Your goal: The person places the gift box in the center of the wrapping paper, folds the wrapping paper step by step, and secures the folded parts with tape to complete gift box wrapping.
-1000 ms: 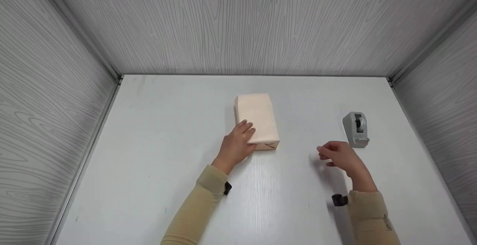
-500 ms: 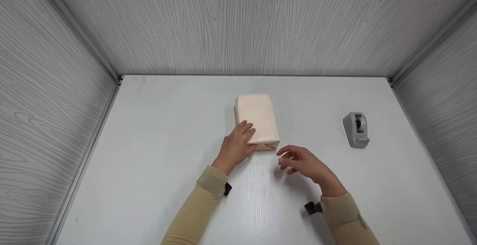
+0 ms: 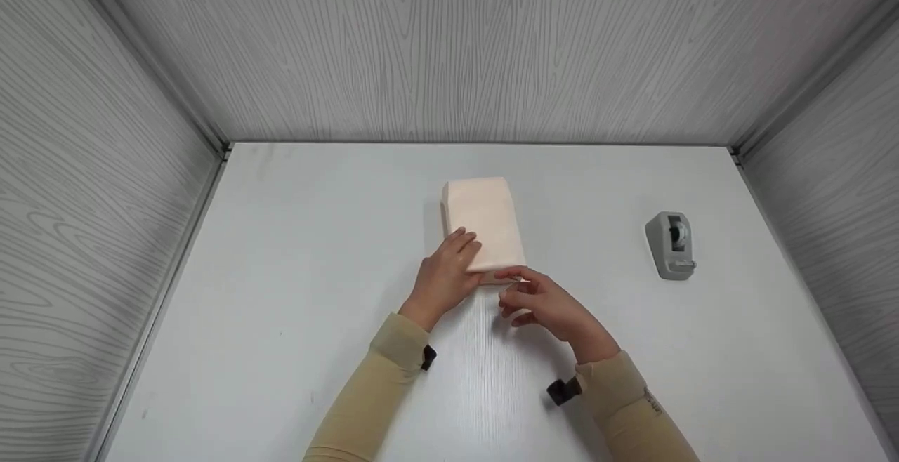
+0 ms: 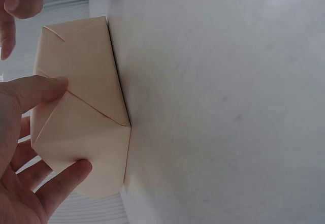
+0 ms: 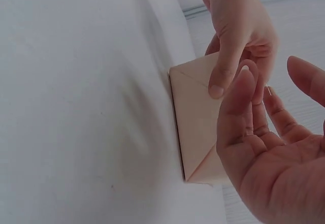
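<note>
**L hand (image 3: 442, 276), wrapped box (image 3: 484, 223) & R hand (image 3: 551, 307) at a white table (image 3: 316, 251)**

Far L: grey wood-grain panel (image 3: 91, 202). Next, tan L sleeve (image 3: 365, 399) w/ small blk. device (image 3: 429, 357) at cuff. L hand holds the box by its near L corner: thumb on the folded end face, other fingers apart, set on L side & top (cf. L wrist view). Box lies flat approx. mid-table, long axis running away from the person; pale peach paper, diagonal folds on near end. R hand is at the box's near R corner, forefinger crossing in front of the end face; contact can't be told. Its fingers are bent, thumb & forefinger slightly apart in head view; a thin pale line shows by the fingertips in R wrist view, but whether they have hold of anything can't be told. Then tan R sleeve (image 3: 642, 406), w/ dk. lettering. Far R: grey tape dispenser (image 3: 668, 244), on table, well apart from both hands, roll visible.
</note>
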The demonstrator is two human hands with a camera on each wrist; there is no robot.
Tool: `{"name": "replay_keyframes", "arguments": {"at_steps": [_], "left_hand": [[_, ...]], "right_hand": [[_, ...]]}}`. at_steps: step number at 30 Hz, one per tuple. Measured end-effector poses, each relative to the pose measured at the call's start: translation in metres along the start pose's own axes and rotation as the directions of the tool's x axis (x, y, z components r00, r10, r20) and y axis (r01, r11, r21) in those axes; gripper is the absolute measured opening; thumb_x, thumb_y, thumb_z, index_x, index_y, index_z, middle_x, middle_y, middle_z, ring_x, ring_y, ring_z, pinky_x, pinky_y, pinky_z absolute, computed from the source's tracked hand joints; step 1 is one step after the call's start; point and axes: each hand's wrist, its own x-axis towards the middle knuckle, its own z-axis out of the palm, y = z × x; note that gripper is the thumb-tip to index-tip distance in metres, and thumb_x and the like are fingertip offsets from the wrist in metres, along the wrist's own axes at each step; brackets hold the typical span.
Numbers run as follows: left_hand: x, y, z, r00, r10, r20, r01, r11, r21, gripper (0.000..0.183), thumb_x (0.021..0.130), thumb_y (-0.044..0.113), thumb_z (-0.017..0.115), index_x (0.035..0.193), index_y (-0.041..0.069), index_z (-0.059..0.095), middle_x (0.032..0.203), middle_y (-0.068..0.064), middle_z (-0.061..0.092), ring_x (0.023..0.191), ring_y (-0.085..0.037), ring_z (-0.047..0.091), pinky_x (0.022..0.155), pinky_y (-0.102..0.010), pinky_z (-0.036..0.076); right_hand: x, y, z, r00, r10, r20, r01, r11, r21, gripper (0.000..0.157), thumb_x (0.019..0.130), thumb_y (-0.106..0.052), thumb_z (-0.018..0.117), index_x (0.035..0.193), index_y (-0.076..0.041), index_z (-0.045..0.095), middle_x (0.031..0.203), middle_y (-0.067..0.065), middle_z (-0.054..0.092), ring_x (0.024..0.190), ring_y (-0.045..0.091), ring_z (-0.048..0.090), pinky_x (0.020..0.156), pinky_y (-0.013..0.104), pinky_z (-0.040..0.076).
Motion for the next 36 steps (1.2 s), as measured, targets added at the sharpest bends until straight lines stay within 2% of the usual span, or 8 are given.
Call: {"name": "replay_keyframes", "arguments": {"at_steps": [5, 11, 17, 27, 36], "left_hand": [[-0.001, 0.001, 0.0, 1.0, 0.008, 0.0, -0.008, 0.999, 0.034, 0.047, 0.085, 0.024, 0.078, 0.125, 0.009, 0.06, 0.132, -0.008, 0.058, 0.132, -0.025, 0.047, 0.079, -0.042, 0.056], [-0.001, 0.002, 0.001, 0.999, 0.039, 0.036, -0.041, 0.996, 0.083, 0.047, 0.088, 0.026, 0.075, 0.131, 0.017, 0.058, 0.135, -0.009, 0.055, 0.134, -0.028, 0.043, 0.069, -0.044, 0.057], [-0.003, 0.002, 0.001, 0.997, 0.064, 0.033, -0.067, 0.992, 0.103, 0.043, 0.09, 0.025, 0.072, 0.131, 0.022, 0.057, 0.135, -0.012, 0.053, 0.135, -0.032, 0.042, 0.065, -0.045, 0.057], [-0.003, 0.003, 0.004, 0.993, 0.112, 0.02, -0.114, 0.982, 0.149, 0.026, 0.097, 0.028, 0.063, 0.123, 0.031, 0.061, 0.135, -0.018, 0.052, 0.133, -0.037, 0.043, 0.057, -0.042, 0.056], [-0.005, 0.004, 0.005, 0.994, 0.108, 0.036, -0.112, 0.983, 0.145, 0.019, 0.102, 0.032, 0.053, 0.117, 0.03, 0.064, 0.138, -0.021, 0.05, 0.135, -0.04, 0.04, 0.055, -0.042, 0.054]], "right_hand": [[0.005, 0.003, 0.004, 0.999, 0.032, -0.006, -0.032, 0.997, 0.067, 0.052, 0.095, -0.018, 0.066, 0.139, -0.003, 0.044, 0.099, 0.011, 0.063, 0.086, 0.021, 0.062, 0.071, 0.035, 0.053], [0.008, 0.006, 0.004, 0.998, 0.064, -0.027, -0.06, 0.99, 0.124, 0.05, 0.094, -0.018, 0.067, 0.138, -0.007, 0.047, 0.094, 0.009, 0.059, 0.082, 0.021, 0.06, 0.068, 0.033, 0.052], [0.01, 0.009, 0.005, 0.996, 0.083, -0.034, -0.078, 0.99, 0.118, 0.049, 0.095, -0.02, 0.066, 0.139, -0.009, 0.047, 0.093, 0.007, 0.057, 0.079, 0.02, 0.058, 0.069, 0.033, 0.051], [0.009, 0.005, 0.006, 0.994, 0.1, -0.049, -0.093, 0.988, 0.124, 0.046, 0.097, -0.017, 0.062, 0.14, -0.011, 0.047, 0.098, 0.008, 0.059, 0.082, 0.022, 0.059, 0.068, 0.033, 0.051], [0.011, 0.008, 0.007, 0.992, 0.109, -0.061, -0.1, 0.986, 0.133, 0.043, 0.097, -0.015, 0.061, 0.138, -0.008, 0.048, 0.099, 0.013, 0.061, 0.083, 0.023, 0.06, 0.067, 0.032, 0.052]]}}
